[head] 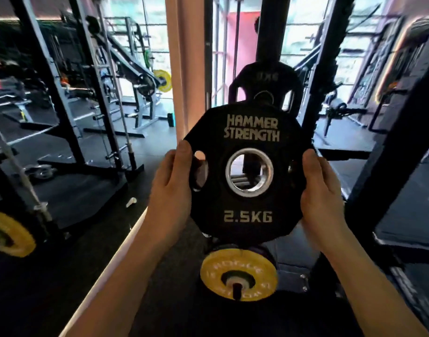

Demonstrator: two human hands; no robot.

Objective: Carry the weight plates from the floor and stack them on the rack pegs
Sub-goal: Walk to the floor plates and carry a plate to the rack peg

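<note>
A black 2.5 kg weight plate (pixel 249 132) marked "Hammer Strength" is held upright in front of me, its steel-ringed centre hole facing me. My left hand (pixel 173 181) grips its left edge, thumb over the rim beside a grip slot. My right hand (pixel 320 188) grips its right edge the same way. Behind and above it, a larger black plate (pixel 264 79) hangs on a rack peg. Below it, a yellow plate (pixel 239 276) sits on a lower peg of the black rack upright (pixel 273 32).
A black rack frame (pixel 388 166) rises close on the right. To the left stand a squat rack (pixel 70 117) and a barbell end with a yellow plate (pixel 11 235). A pink pillar (pixel 184 69) stands behind. More machines fill the back left.
</note>
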